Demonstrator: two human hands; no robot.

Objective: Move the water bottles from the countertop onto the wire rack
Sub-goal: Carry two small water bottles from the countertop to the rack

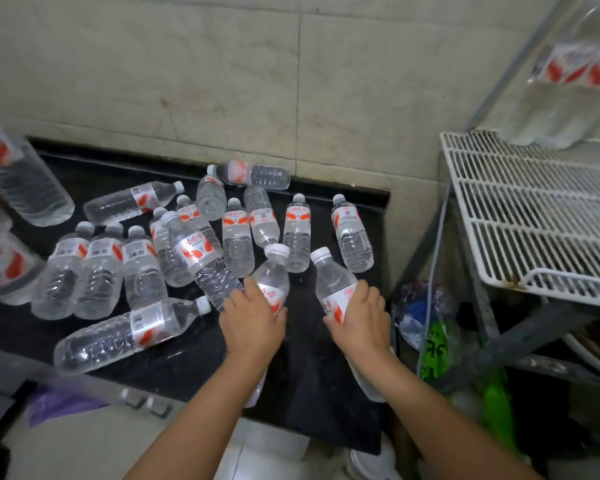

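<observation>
Several clear water bottles [236,237] with white caps and red-and-white labels lie scattered on the black countertop [187,355]. My left hand [253,322] grips one bottle [272,271] around its label, cap pointing away from me. My right hand [361,320] grips another bottle [331,275] the same way, near the counter's right edge. The white wire rack [534,216] stands to the right, its near shelf bare. Two bottles [575,74] stand at the rack's far upper corner.
A tiled wall backs the counter. Large bottles [18,181] crowd the left edge of view. Below the rack sit plastic bags, a green one [437,351] and a blue-and-white one [416,306], plus a grey cable. A purple bag [59,403] lies at lower left.
</observation>
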